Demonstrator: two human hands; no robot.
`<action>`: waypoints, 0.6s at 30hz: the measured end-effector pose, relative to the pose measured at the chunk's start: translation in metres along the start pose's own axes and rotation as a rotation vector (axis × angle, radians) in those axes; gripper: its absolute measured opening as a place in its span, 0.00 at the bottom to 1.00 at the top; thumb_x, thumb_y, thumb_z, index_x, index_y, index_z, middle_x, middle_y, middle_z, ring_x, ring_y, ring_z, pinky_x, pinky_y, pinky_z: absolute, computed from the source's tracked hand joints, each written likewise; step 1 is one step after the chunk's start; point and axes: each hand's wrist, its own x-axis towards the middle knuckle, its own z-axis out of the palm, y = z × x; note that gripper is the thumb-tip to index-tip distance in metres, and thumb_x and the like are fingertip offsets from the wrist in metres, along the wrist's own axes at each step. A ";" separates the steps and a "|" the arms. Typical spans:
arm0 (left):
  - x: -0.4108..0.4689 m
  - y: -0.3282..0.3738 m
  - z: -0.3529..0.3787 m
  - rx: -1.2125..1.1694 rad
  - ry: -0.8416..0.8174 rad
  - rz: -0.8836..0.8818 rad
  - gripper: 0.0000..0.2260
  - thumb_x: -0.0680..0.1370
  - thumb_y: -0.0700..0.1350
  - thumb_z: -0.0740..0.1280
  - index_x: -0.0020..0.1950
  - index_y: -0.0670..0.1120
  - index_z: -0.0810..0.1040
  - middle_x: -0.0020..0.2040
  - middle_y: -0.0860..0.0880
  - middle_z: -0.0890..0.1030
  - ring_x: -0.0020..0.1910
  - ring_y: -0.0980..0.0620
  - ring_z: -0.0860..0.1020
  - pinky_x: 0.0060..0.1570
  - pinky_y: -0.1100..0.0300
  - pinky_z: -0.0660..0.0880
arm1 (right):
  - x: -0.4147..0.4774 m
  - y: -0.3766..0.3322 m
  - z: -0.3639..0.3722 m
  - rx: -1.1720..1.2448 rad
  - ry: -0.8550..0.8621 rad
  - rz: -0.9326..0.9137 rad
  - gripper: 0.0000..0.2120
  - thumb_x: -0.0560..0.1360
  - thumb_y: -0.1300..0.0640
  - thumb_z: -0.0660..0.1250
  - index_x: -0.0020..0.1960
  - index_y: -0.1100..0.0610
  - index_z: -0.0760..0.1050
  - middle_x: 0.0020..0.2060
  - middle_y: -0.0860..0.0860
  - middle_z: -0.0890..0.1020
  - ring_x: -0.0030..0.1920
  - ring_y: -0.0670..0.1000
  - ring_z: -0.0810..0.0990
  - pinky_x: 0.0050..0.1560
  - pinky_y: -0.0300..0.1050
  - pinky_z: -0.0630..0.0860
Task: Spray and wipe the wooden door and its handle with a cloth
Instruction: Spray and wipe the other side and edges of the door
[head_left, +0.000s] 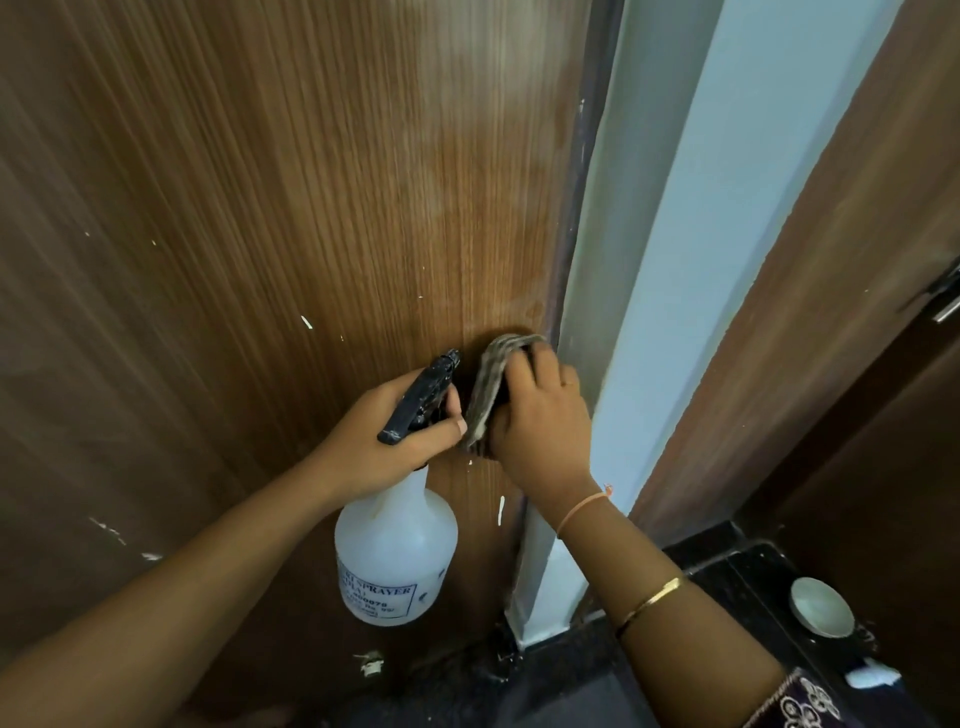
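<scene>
Wooden door (260, 234) is being wiped at its right edge, cloth (491, 374) gripped by right hand (540, 426), spray bottle (397, 545) clasped by left hand (384, 441).

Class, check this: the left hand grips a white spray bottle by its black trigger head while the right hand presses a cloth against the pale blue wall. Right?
Not quite. In the head view the right hand presses the cloth against the wooden door, not the pale blue wall. The left hand does grip the white spray bottle by its black trigger head.

Soft, even indoor light; a pale sheen on the door (467, 156); wide-angle bending at the edges.
</scene>
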 end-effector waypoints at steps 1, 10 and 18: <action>0.001 -0.001 -0.004 -0.003 -0.002 -0.006 0.13 0.69 0.54 0.68 0.46 0.47 0.77 0.43 0.43 0.79 0.46 0.42 0.78 0.49 0.49 0.76 | 0.003 0.004 -0.001 0.052 -0.030 0.109 0.19 0.74 0.57 0.60 0.65 0.58 0.69 0.62 0.58 0.73 0.56 0.64 0.74 0.55 0.54 0.73; 0.016 -0.004 -0.017 0.012 -0.042 -0.025 0.12 0.67 0.55 0.69 0.44 0.49 0.77 0.44 0.45 0.80 0.47 0.44 0.79 0.49 0.51 0.76 | -0.003 0.003 0.013 -0.031 -0.002 -0.011 0.28 0.62 0.63 0.78 0.60 0.60 0.74 0.59 0.64 0.76 0.53 0.68 0.78 0.47 0.58 0.79; 0.031 0.000 -0.005 0.019 -0.112 -0.064 0.14 0.67 0.53 0.70 0.46 0.45 0.77 0.43 0.47 0.81 0.48 0.47 0.80 0.52 0.50 0.76 | -0.004 0.024 0.011 0.655 0.028 0.161 0.18 0.72 0.65 0.62 0.61 0.56 0.74 0.57 0.51 0.76 0.55 0.47 0.76 0.56 0.49 0.76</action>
